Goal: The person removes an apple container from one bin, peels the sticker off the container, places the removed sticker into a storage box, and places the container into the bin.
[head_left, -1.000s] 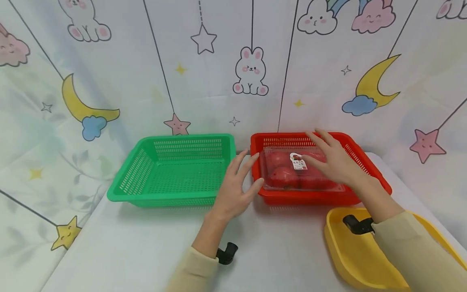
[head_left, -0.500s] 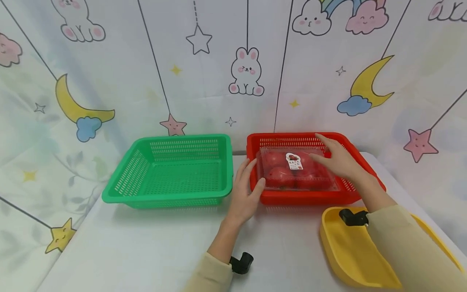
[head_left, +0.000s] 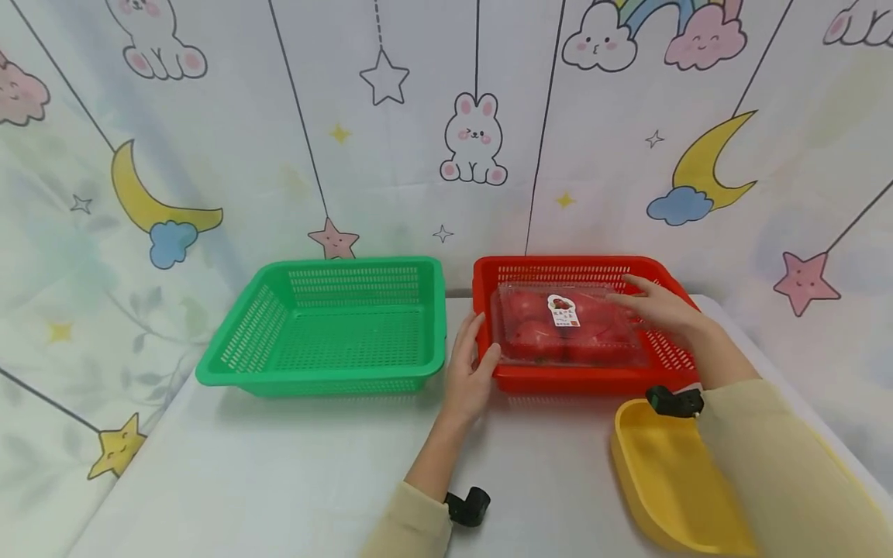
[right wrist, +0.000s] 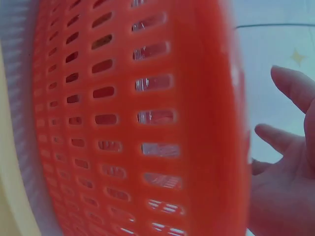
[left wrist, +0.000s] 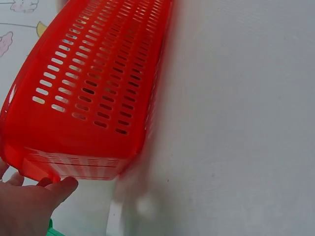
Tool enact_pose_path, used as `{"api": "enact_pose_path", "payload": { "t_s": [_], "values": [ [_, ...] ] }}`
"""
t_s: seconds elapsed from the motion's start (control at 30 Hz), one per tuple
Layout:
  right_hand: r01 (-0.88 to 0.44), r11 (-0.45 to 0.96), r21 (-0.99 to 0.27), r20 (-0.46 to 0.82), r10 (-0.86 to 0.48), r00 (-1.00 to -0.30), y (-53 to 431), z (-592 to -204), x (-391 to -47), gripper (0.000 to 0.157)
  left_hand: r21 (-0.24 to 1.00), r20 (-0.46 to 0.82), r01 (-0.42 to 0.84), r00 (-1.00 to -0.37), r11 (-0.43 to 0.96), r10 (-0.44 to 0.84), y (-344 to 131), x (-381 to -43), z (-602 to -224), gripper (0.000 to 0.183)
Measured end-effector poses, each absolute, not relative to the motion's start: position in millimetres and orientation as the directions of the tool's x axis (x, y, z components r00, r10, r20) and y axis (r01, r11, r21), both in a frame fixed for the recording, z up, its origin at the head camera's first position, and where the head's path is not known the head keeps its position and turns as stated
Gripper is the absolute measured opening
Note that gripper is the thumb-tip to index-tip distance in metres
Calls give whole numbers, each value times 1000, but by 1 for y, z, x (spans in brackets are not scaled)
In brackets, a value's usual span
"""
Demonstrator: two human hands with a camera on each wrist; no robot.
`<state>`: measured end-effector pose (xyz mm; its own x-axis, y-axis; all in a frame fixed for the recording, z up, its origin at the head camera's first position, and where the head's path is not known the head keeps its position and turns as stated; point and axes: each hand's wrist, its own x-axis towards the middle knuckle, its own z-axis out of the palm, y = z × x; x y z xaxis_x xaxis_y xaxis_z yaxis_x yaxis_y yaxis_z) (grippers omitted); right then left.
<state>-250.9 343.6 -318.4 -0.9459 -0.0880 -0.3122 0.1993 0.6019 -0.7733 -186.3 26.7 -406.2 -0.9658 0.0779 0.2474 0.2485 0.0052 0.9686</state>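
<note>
A clear plastic box of round red fruit (head_left: 600, 333), with a white label, sits in the red basket (head_left: 593, 380). My left hand (head_left: 467, 380) is at that basket's left rim, fingers extended along it and thumb near the front corner. In the left wrist view, thumb and fingertips of the left hand (left wrist: 29, 201) are right at the rim's lip. My right hand (head_left: 666, 314) is over the basket's right side, fingers reaching toward the box's right end. The right wrist view shows the right hand (right wrist: 290, 167) beyond the basket wall, fingers spread and nothing in them.
A green basket (head_left: 321, 380) stands left of the red one. At the front right is a yellow tub (head_left: 670, 480), partly under my right sleeve. A patterned cloth (head_left: 405, 155) hangs behind the white table (head_left: 293, 473).
My left hand has moved right from between the baskets to the red basket's left rim. The right hand has come off the box's top and lowered at its right end.
</note>
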Motion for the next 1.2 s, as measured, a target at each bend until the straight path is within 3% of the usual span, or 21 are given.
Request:
{"api": "enact_pose_path", "payload": {
  "t_s": [0.43, 0.77, 1.0, 1.2],
  "values": [
    [274, 334, -902, -338, -149, -929, 366, -338, -256, 87, 973, 232, 229, -970, -38, 72, 30, -188, -420, 72],
    [404, 333, -852, -460, -108, -881, 370, -339, -256, 99, 973, 228, 225, -971, -47, 75, 30, -190, -422, 67],
    [496, 254, -831, -545, -187, -817, 367, -343, -257, 93, 974, 222, 218, -972, -67, 71, 29, -189, -424, 68],
    [548, 183, -816, -575, -174, -799, 366, -345, -255, 92, 974, 216, 211, -974, -82, 67, 31, -187, -425, 68]
  ]
}}
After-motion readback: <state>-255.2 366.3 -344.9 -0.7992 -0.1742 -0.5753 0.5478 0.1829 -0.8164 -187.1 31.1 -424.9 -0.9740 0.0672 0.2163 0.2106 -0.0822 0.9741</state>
